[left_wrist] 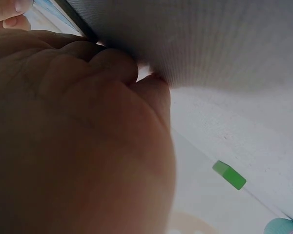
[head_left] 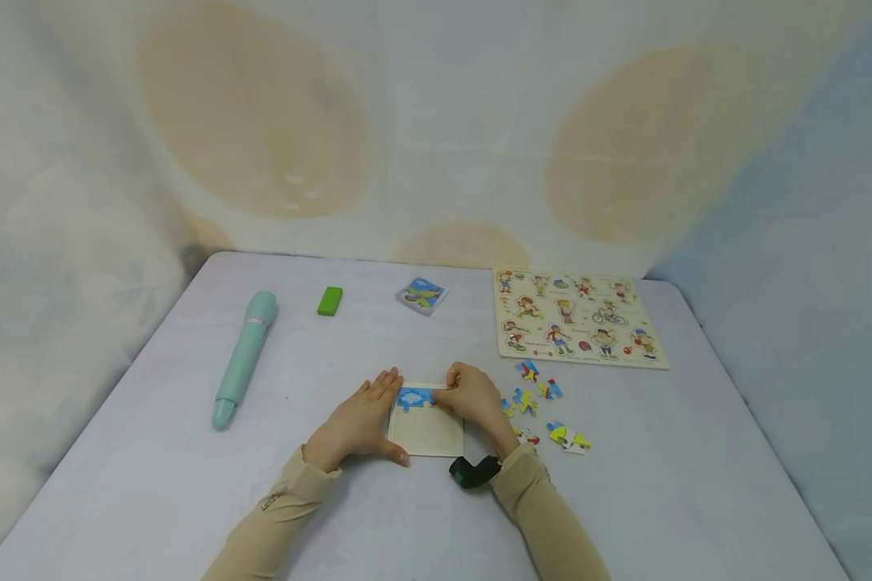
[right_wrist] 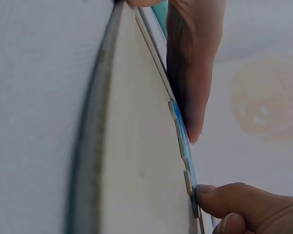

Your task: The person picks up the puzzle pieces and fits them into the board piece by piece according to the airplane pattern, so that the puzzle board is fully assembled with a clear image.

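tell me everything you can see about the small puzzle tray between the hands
The puzzle tray is a small, pale square board that looks like thin wood, lying flat on the table near its front edge. Most of its inside is bare; a strip of blue and white pieces fills its far edge. The left hand rests flat against its left side, and the right hand pinches a piece at the far right corner. Loose pieces lie to its right.

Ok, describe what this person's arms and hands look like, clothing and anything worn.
Both arms wear long beige sleeves that end at the wrists; the left sleeve carries small dark lettering near the cuff, too small to read. The left hand and right hand are bare, without gloves. A black device with a green edge sits at the right wrist.
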`<control>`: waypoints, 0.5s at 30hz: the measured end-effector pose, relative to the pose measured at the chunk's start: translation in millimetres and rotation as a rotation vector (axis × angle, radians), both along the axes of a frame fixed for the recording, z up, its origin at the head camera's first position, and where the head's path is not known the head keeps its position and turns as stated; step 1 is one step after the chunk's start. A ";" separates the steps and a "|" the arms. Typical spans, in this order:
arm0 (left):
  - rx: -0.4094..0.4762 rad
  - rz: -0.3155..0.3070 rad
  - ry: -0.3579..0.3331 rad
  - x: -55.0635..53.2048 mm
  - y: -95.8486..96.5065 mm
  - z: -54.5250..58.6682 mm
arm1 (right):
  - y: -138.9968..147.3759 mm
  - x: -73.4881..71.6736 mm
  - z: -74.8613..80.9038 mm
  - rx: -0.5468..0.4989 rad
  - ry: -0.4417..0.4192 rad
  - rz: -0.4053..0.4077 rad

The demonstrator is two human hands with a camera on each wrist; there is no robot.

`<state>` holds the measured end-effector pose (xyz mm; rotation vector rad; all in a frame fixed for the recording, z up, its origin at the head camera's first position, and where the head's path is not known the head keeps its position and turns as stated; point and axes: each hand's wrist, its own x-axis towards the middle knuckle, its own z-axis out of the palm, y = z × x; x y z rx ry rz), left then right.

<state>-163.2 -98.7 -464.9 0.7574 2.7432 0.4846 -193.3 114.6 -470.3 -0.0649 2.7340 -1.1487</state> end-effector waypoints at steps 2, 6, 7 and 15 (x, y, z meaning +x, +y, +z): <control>0.008 0.002 0.003 0.3 0.1 -0.4 | -0.2 0.9 0.1 -0.006 0.006 -0.004; 0.016 0.002 -0.001 1.1 0.5 -1.4 | 3.3 0.2 -0.1 -0.064 -0.016 0.019; 0.020 0.001 -0.001 1.4 0.6 -1.7 | 4.9 -0.6 -0.6 -0.091 -0.029 0.026; 0.005 0.005 0.002 1.3 0.6 0.3 | 25.7 -10.4 1.2 -0.324 -0.134 0.016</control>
